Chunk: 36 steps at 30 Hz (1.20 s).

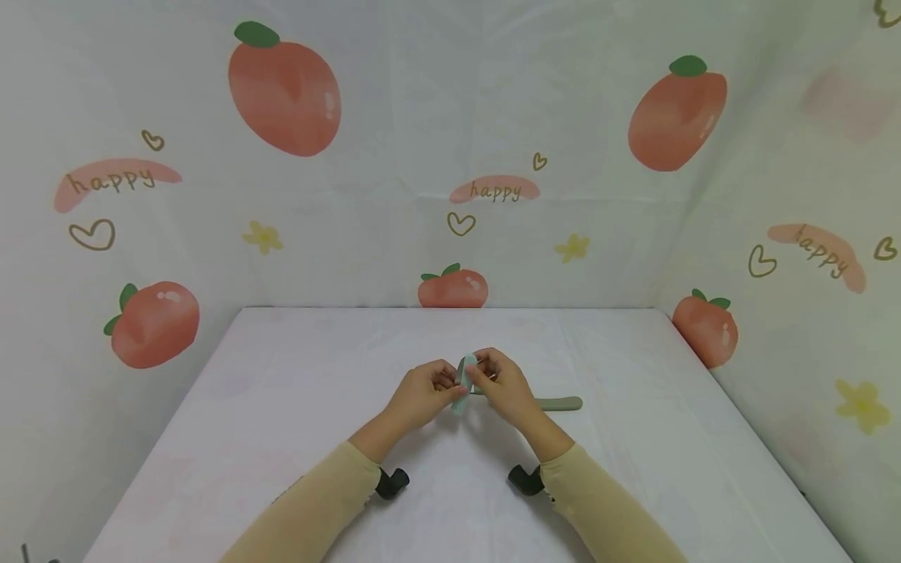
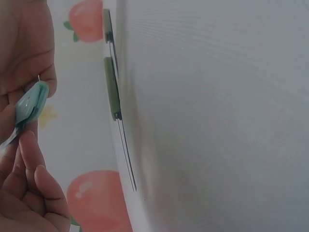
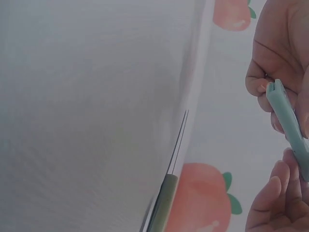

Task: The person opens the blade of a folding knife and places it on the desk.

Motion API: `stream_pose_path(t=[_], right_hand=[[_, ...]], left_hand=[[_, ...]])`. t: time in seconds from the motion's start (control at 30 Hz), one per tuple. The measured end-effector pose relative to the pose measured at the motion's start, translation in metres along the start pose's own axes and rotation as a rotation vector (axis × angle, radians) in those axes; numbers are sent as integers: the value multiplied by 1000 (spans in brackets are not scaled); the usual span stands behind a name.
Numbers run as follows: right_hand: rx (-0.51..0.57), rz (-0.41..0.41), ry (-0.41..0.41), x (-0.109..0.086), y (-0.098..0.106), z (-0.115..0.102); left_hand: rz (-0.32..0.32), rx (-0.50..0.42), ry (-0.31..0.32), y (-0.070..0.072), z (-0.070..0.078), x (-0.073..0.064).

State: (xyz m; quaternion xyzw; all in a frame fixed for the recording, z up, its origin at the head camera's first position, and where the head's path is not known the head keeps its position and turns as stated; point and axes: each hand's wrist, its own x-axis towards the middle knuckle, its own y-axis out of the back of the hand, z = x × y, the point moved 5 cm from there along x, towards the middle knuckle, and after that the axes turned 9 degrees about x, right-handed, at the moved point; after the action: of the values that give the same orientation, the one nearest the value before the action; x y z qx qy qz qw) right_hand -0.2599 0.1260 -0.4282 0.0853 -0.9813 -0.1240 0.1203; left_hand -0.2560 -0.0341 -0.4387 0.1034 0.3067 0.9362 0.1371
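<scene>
Between my two hands is a mint-green folding knife (image 1: 464, 385), held above the table, its slotted handle upright and slightly tilted. My left hand (image 1: 421, 392) pinches the lower part of the handle between thumb and fingers. Near the upper end, my right hand (image 1: 508, 385) grips it with thumb and fingertips. A slot runs along the edge of the mint handle in the left wrist view, and a bit of shiny metal shows beside it; fingers hide much of the rest.
Beyond the hands lie two long utensils with olive-green handles (image 2: 112, 89) and thin metal blades, seen edge-on. One handle (image 1: 560, 403) shows right of my right wrist. A white cloth printed with tomatoes backs the white table (image 1: 317, 352).
</scene>
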Motion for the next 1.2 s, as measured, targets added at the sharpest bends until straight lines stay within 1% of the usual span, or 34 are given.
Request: stream_pose_path(t=[0.2,0.3,0.4,0.57,0.7,0.93,1.0,1.03,1.2], right_hand=[[-13,-37,-8,-1,-3,0],[8,-72,3,-1,-3,0],[52,-114,6,-1,-3,3],[93,-183,-16,-2,-3,4],[75,-224,-46,-2,-3,5],[71,-290,-55,-1,-3,5],[60,-294,-65,-1,-3,4],[61,-292,-69,-2,-3,0],[76,-286,-92,-5,-1,-1]], left_hand=[[-33,9,-12,-1,-1,0],[-62,17,-14,-1,0,-1],[-95,23,-21,-1,0,-1],[-155,9,-61,-1,3,-2],[-191,-6,-98,-2,4,-3],[-211,-38,-120,-2,5,-5],[-208,-39,-125,-2,4,-6],[-206,-42,-130,-2,4,-6],[-203,-77,-152,-2,2,-6]])
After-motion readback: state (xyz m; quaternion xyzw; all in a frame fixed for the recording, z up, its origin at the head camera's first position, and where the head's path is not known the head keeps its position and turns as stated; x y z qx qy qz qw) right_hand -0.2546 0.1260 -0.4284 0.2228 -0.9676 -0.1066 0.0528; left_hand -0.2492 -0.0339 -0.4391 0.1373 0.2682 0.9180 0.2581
